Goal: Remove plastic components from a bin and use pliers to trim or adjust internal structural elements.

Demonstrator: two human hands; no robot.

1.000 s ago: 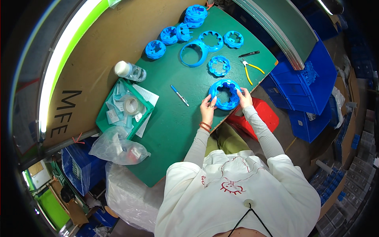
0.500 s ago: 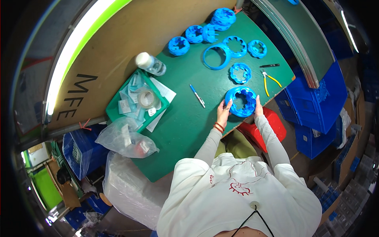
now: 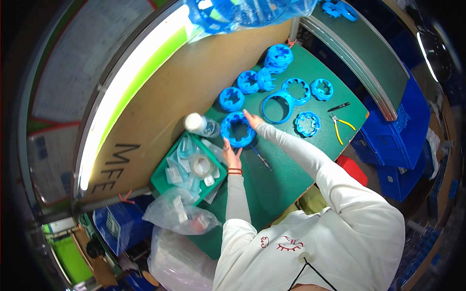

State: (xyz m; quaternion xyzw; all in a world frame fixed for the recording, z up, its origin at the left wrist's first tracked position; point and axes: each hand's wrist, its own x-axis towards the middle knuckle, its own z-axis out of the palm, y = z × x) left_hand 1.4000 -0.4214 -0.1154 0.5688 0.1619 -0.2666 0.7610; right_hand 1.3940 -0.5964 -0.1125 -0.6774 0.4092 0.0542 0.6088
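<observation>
Between left grip (image 3: 233,155) and right grip (image 3: 252,120) sits a blue ring (image 3: 238,142), rim held by both.

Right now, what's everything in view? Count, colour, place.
Held ring: 1, blue, between the hands
Other plastic parts: at least 8, blue, table's far half; stack unclear
Pen: 1, blue and silver, near held ring
Pliers: 1, yellow-handled, table's right
Slim tool: 1, black, beside pliers
Bottle: 1, clear, white-capped, left of held ring
Tray: 1, green, table's left
Tape roll: 1, translucent, in tray
Plastic bag: 1, clear, by tray
Table: 1, green, centre
Bins: several, blue, both sides
Red container: 1, red, beyond table's right edge
Left hand: 1, bare, ring's near side
Right hand: 1, bare, ring's right side
</observation>
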